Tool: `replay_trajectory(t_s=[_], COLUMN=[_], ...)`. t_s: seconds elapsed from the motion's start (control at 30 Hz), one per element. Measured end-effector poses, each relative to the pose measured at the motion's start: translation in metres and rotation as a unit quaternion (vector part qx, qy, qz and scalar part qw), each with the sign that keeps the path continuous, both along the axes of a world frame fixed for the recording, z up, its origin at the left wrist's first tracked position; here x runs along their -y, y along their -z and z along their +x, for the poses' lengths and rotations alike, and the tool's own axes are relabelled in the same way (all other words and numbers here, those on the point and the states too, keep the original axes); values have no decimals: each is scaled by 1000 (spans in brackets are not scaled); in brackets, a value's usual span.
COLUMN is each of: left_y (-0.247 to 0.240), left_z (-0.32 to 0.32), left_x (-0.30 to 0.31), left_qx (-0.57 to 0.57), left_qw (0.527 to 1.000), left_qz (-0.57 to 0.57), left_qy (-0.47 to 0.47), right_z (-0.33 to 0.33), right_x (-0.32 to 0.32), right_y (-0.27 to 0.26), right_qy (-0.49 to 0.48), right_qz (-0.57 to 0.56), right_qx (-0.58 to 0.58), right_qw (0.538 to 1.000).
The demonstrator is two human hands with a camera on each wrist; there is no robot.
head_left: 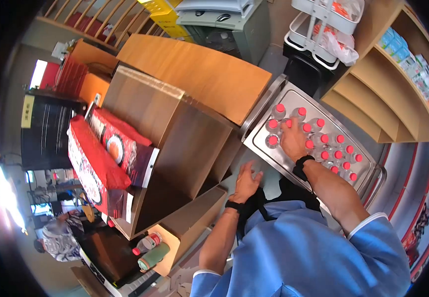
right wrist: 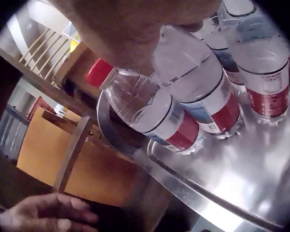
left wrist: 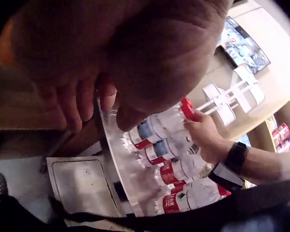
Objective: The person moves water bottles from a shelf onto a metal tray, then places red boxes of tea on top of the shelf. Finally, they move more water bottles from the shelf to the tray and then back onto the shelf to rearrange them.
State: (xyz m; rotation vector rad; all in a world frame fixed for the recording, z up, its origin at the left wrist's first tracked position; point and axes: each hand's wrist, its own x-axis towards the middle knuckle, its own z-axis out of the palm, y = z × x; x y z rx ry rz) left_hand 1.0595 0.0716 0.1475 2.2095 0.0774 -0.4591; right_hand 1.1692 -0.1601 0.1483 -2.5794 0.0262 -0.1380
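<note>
Clear bottles with red caps (head_left: 325,155) stand in several rows on a metal cart top (head_left: 259,143). Among those near its left end, my right hand (head_left: 293,141) pinches one bottle by its red cap (left wrist: 186,107), as the left wrist view shows. In the right wrist view that hand (right wrist: 135,29) covers the top of a bottle (right wrist: 198,82), beside another bottle (right wrist: 154,113) with a red and white label. My left hand (head_left: 248,182) is held off the cart's near side, fingers spread and relaxed, with nothing in it.
A dark wooden shelf unit (head_left: 175,143) with red packages (head_left: 100,153) on it stands to the left. Behind the cart are a white wheeled rack (head_left: 318,34) and an empty-shelved wooden case (head_left: 373,94). A lower metal tray (left wrist: 82,183) shows in the left wrist view.
</note>
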Motion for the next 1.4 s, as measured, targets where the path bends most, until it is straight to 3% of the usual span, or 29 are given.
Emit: replay_trajectory(t_s=[0.23, 0.33, 0.4, 0.47, 0.67, 0.8, 0.9, 1.0, 1.13, 1.2, 1.4], left_y=[-55, -52, -34, -29, -12, -20, 13, -16, 14, 12, 18], left_z=[67, 88, 103, 112, 119, 118, 119, 114, 113, 104, 74], left_x=[73, 90, 93, 96, 92, 86, 84, 84, 78, 66, 32], left_qx=[96, 141, 151, 131, 195, 156, 135, 70, 73, 71, 97], left_qw=[988, 969, 961, 963, 965, 972, 982, 990, 990, 989, 992], left_qz=[74, 158, 172, 178, 114, 107, 60, 49, 41, -27, -65], left_qy=[93, 127, 155, 154, 132, 140, 119, 108, 116, 130, 48], right_z=[4, 2, 2, 3, -2, -8, -4, -1, -3, -1, 2], right_x=[5, 7, 6, 5, 3, -3, -2, 1, 1, 8, 11], right_y=[3, -11, 8, -2, -8, -16, -12, 8, 5, 15, 26], right_qy=[5, -12, -7, -9, -32, -37, -46, -53, -51, -74, -76], right_qz=[-31, -13, -13, -17, -25, -11, -5, -25, -34, -39, -77], right_qx=[-24, -59, 7, -34, -7, -14, -40, 12, 6, -14, 25], right_qw=[999, 998, 1000, 999, 999, 999, 998, 998, 998, 996, 994])
